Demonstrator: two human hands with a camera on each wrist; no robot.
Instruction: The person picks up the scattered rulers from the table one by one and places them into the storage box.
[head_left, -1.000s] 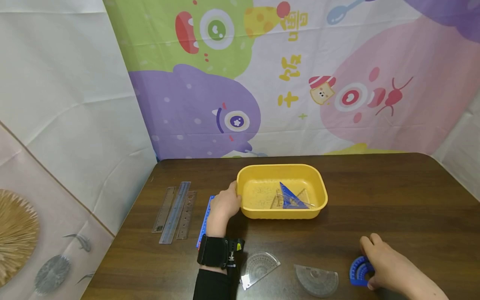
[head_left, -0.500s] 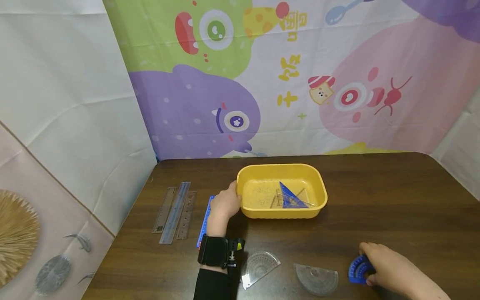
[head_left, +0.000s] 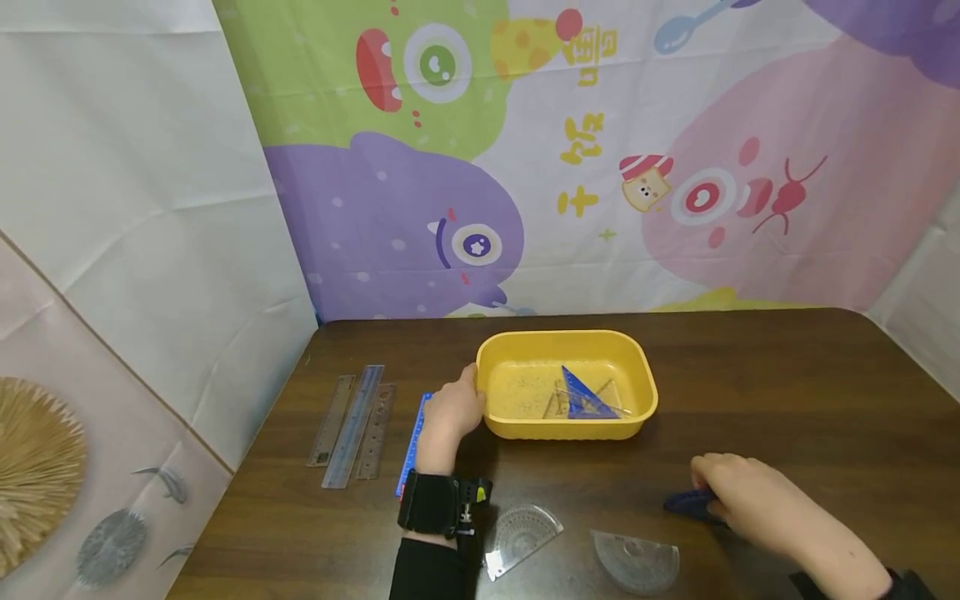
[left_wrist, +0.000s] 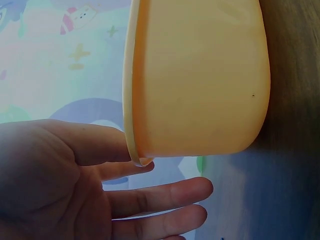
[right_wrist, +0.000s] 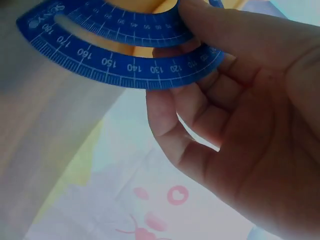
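Head view, straight-fingered left hand (head_left: 452, 408) touching yellow basket (head_left: 567, 429), right hand (head_left: 750, 492) pinching blue protractor (head_left: 688, 504)

Three clear rulers (head_left: 352, 427), one blue ruler (head_left: 412, 446), two clear protractors (head_left: 522, 537) and one blue protractor (right_wrist: 127, 67) can be counted. One yellow basin (head_left: 567, 429), one blue set square (head_left: 585, 402) and two hands (head_left: 452, 408) are shown; the overlapping clear set squares (head_left: 557, 405) cannot be surely numbered.

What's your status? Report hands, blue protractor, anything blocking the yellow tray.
Left hand touching rim of yellow tray. Right hand pinching blue protractor, held tilted. Nearest clear protractor off the direct line to tray.
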